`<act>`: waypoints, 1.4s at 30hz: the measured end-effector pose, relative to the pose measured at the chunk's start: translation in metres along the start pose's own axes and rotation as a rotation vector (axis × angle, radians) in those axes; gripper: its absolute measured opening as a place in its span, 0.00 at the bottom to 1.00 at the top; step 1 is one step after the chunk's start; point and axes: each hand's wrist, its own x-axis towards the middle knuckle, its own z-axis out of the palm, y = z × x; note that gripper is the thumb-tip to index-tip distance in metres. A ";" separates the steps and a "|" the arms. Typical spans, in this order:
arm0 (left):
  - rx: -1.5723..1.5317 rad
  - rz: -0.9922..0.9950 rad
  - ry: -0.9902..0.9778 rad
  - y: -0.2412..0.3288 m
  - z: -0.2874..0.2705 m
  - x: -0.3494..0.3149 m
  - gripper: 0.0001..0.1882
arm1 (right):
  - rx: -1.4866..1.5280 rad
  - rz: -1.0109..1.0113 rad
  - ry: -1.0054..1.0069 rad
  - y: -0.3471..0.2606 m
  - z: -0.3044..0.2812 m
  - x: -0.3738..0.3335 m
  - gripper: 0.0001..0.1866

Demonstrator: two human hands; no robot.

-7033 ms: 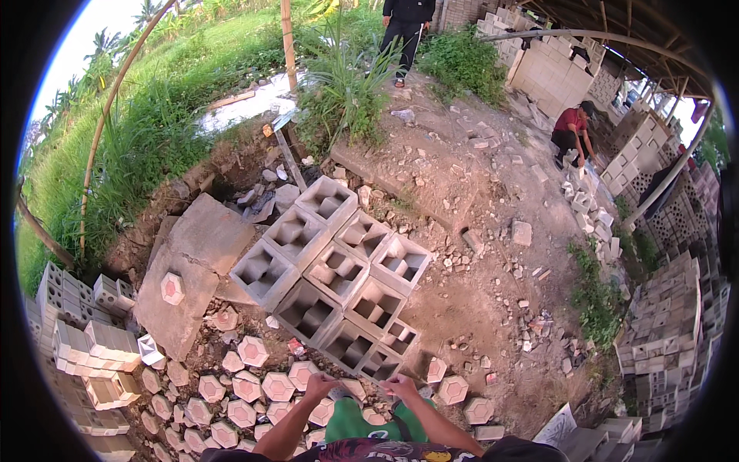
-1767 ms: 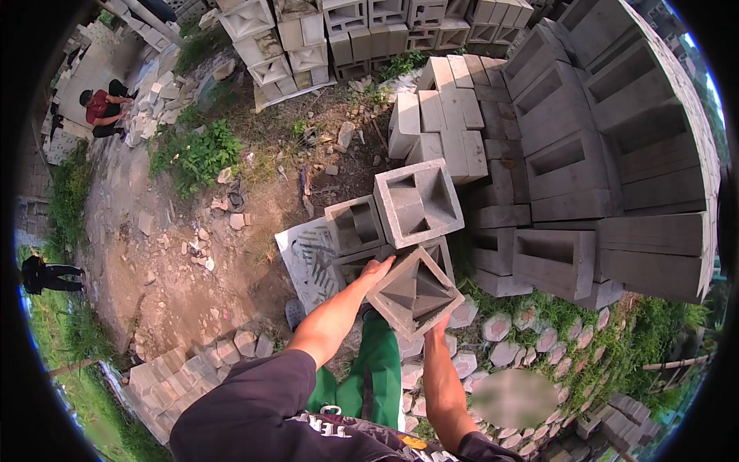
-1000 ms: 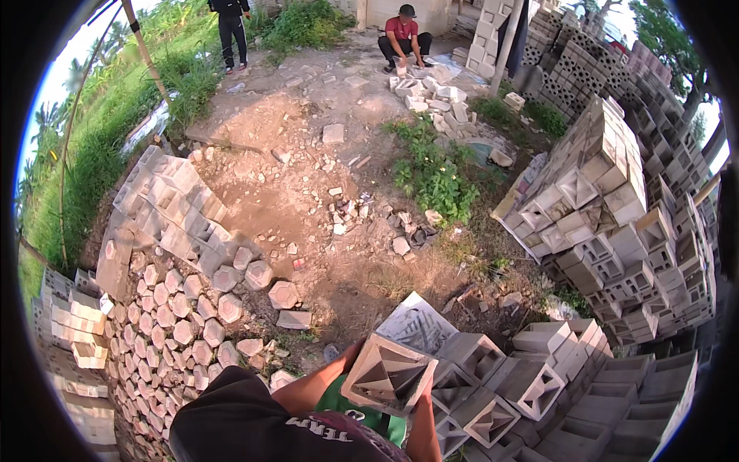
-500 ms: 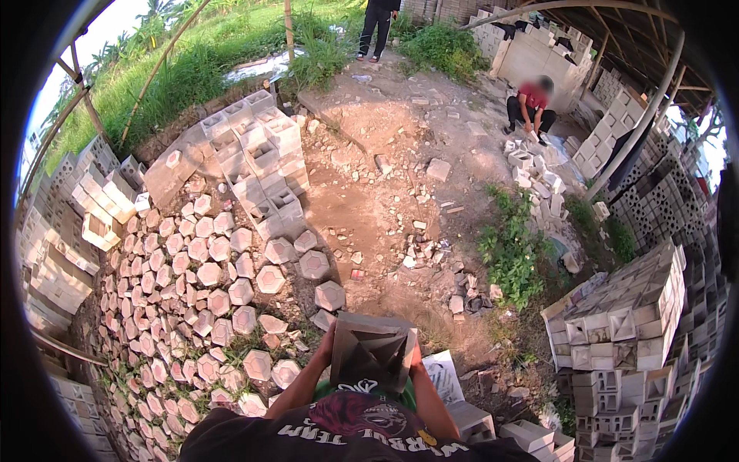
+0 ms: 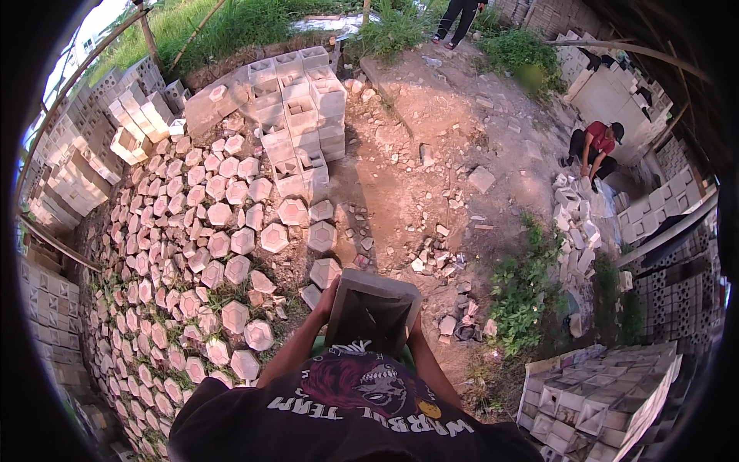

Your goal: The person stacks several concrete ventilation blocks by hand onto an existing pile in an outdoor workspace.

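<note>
Block (image 5: 371, 309), grey and hollow, open face upward, grasped between left hand (image 5: 326, 300) and right hand (image 5: 416, 317), one on each side. Held just ahead of a dark printed shirt (image 5: 362, 412), near the right edge of the hexagonal pavers (image 5: 219, 245). Toward the pavers' far right corner, a stack of hollow blocks (image 5: 300, 115). Along the right edge of the ground (image 5: 392, 223), a crouching person (image 5: 593, 151) in a red top (image 5: 600, 137) beside a heap of pale blocks (image 5: 573, 215).

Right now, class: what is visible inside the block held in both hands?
Inside the grey block, held between the left hand and right hand, are shadowed, slanting inner faces. The dark shirt covers its near edge.
</note>
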 end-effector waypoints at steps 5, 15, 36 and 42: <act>0.116 0.187 0.030 -0.012 0.032 0.039 0.26 | 0.162 0.164 -0.050 -0.073 -0.026 0.037 0.25; -0.191 0.158 0.265 0.085 0.089 0.012 0.31 | -1.253 -0.260 -0.217 -0.120 0.008 0.099 0.29; -0.124 0.276 0.073 0.233 -0.129 0.171 0.25 | -1.136 -0.316 -0.268 -0.031 0.148 0.337 0.27; -0.160 0.478 0.106 0.250 -0.224 0.190 0.27 | -1.245 -0.278 -0.177 0.022 0.207 0.406 0.28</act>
